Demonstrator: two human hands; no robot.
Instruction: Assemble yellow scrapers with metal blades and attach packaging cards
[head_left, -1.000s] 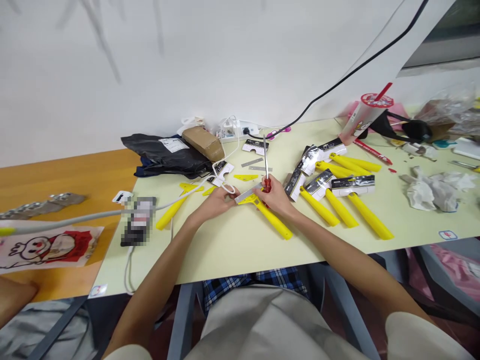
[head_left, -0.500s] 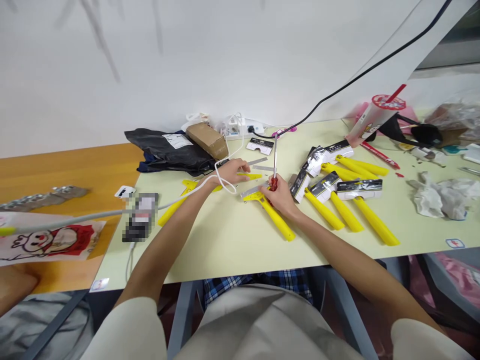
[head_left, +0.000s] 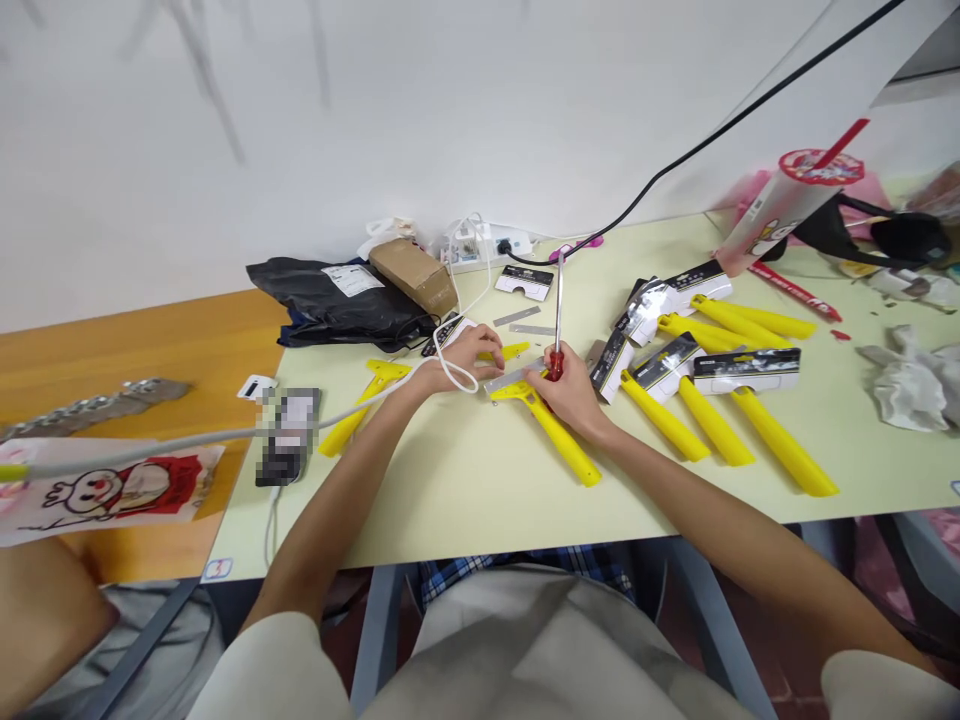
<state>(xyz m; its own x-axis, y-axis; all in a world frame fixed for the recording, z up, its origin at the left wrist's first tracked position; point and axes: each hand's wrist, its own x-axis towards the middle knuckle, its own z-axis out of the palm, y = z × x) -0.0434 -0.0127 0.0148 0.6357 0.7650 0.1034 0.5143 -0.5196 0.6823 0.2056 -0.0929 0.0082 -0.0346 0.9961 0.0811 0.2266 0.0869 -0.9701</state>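
My right hand [head_left: 574,395] is wrapped round the red handle of a screwdriver [head_left: 559,315], whose shaft points up. Under its fingers lies a yellow scraper [head_left: 559,435] with a metal blade [head_left: 514,380] along its head. My left hand [head_left: 469,360] is just left of the blade, fingers apart and bent, above another yellow piece [head_left: 514,351]; whether it touches that piece is unclear. A white cable [head_left: 457,375] crosses over my left wrist. Two loose metal blades [head_left: 516,315] lie beyond the hands. One more yellow scraper [head_left: 360,405] lies beside my left forearm.
Several yellow handles [head_left: 716,425] with black-and-white cards are at the right, before a drink cup [head_left: 780,220]. A phone [head_left: 289,435] lies at the left. Behind are a black bag [head_left: 330,305], a brown box [head_left: 414,275] and a power strip [head_left: 472,248]. Another person's arm [head_left: 45,610] shows lower left.
The view has shifted slightly, so the items at the right appear farther right. My left hand's fingers are bent a little more; my right hand keeps the screwdriver.
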